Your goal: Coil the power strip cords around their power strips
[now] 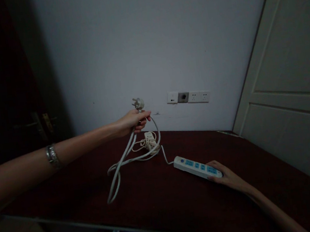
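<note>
My left hand (pixel 137 121) is closed around the white power cord (pixel 123 159) just below its plug (pixel 138 103), whose metal prongs point up and to the left. Loops of the cord hang from that hand toward the tabletop. My right hand (pixel 221 173) grips the right end of a white power strip (pixel 191 165) with blue socket faces and a round dark button at its left end. From the strip's left end the cord runs up toward the loops. Behind them lies a second, cream power strip (pixel 150 141) with its thin cord bundled around it.
A dark red table (pixel 153 195) carries these things. On the wall behind are white wall sockets (pixel 198 96) and a grey outlet plate (pixel 183 97). A pale panelled door (pixel 290 88) stands at right, a dark door (pixel 2 93) at left. Items sit under the table's front edge.
</note>
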The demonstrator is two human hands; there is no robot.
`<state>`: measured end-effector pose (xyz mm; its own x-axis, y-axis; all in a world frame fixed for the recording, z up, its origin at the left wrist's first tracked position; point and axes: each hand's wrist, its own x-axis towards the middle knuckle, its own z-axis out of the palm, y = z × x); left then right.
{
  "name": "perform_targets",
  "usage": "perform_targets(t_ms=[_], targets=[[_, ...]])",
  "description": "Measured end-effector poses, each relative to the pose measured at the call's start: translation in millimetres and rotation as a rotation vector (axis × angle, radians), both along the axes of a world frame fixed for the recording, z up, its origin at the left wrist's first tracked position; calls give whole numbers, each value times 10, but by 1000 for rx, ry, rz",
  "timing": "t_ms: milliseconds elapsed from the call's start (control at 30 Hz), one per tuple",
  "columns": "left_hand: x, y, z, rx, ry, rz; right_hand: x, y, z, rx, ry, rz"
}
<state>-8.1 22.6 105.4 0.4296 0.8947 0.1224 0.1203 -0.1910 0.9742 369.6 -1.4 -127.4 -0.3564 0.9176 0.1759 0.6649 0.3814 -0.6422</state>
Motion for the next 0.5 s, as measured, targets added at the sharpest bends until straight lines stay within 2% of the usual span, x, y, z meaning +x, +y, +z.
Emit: perform_targets(t_ms=[167, 300, 400, 500], targets=[[136, -10, -200, -97, 11, -83, -7, 6, -59, 12, -43, -14], [192, -17, -280, -120, 14, -168, 48, 26, -73, -16, -128, -45], [225, -35, -294, -113, 35, -194, 4, 22, 75, -84, -182, -135], [282, -52, -283, -96, 40, -212, -294, -33, 409, -4, -18, -201]])
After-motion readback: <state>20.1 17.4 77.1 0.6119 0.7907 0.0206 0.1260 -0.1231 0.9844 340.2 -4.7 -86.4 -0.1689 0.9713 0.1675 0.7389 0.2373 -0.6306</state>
